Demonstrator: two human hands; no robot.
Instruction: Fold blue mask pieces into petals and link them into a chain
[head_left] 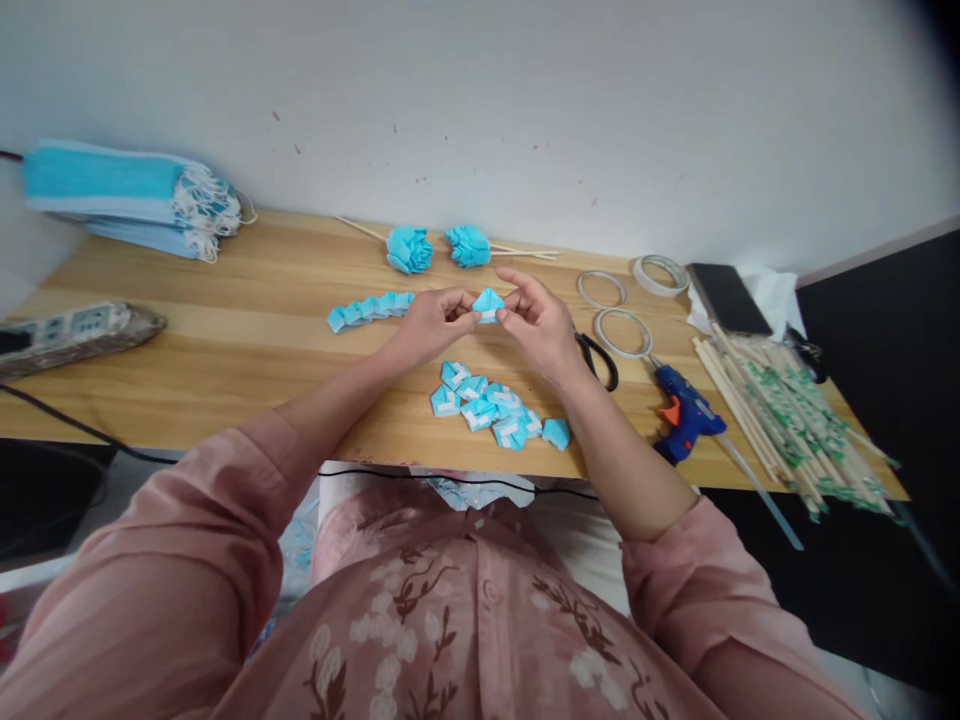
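Note:
Between my two hands is a small blue folded piece, pointed at the top, with a white strip low on it. My left hand pinches its left side with thumb and finger. On the other side my right hand pinches it too, the index finger raised. A pile of similar folded pieces lies on the table below my hands. To the left, a row of overlapping folded pieces reaches to my left hand. Black-handled scissors lie partly hidden by my right forearm.
Two blue flowers on sticks, one a rose-like flower, lie at the back. A stack of blue face masks and a power strip are left. Rightward are tape rolls, a blue glue gun, wrapped sticks and a phone.

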